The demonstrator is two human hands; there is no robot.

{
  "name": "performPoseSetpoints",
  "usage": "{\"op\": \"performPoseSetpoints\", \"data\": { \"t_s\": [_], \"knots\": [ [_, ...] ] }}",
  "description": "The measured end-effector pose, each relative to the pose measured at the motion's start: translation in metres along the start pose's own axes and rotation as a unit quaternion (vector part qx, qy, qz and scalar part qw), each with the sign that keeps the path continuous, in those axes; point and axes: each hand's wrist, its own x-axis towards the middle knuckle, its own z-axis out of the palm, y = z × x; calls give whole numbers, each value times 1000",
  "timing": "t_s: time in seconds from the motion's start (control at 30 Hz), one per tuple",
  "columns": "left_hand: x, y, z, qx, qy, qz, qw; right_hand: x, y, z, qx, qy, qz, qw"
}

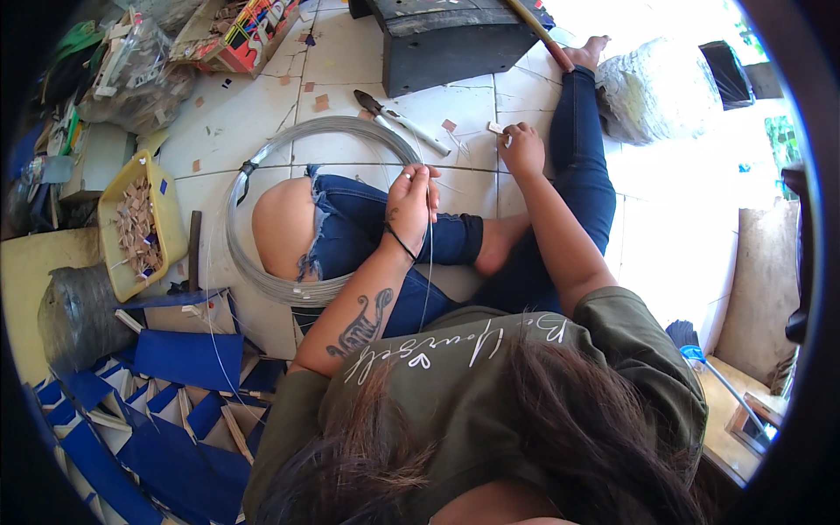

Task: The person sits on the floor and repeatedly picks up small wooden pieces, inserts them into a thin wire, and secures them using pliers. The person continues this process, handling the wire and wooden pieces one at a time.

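Note:
My left hand (411, 197) is closed around a thin, pale wire (428, 254), which runs down from the fist toward my lap. A large coil of grey wire (234, 223) circles my bent left knee, tied with a dark band at one side. To the right, my right hand (522, 150) pinches a small whitish piece (496, 129) between thumb and fingertips, above the tiles. A cutting tool (407, 124) with dark jaws and a white handle lies on the floor between and beyond my hands.
At left stands a yellow tray (175, 229) of small tan squares. Blue and white panels (188, 359) pile up at lower left. A black curved block (455, 48) sits ahead, a wrapped bundle (652, 92) beyond my right leg. Tan scraps dot the tiles (249, 114).

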Motion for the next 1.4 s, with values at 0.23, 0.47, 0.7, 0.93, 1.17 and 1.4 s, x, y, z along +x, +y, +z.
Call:
{"op": "performPoseSetpoints", "data": {
  "t_s": [0.23,0.47,0.7,0.93,1.17,1.4],
  "knots": [
    [0,0,1,3,-1,-5,1000,-2,-23,11,16,-65,-173,983],
    [-1,1,1,1,-3,-3,1000,-37,-45,6,4,-171,-151,974],
    [-2,1,1,-1,-6,-2,1000,-51,-65,-4,9,-125,-133,983],
    [-1,2,1,-5,-3,-6,1000,-39,-61,14,41,-110,-83,990],
    [-1,1,1,-4,-2,-12,1000,-23,-51,19,123,-139,3,983],
    [0,-1,1,-4,-6,-7,1000,-9,-57,24,94,-95,-47,990]
  ]
}}
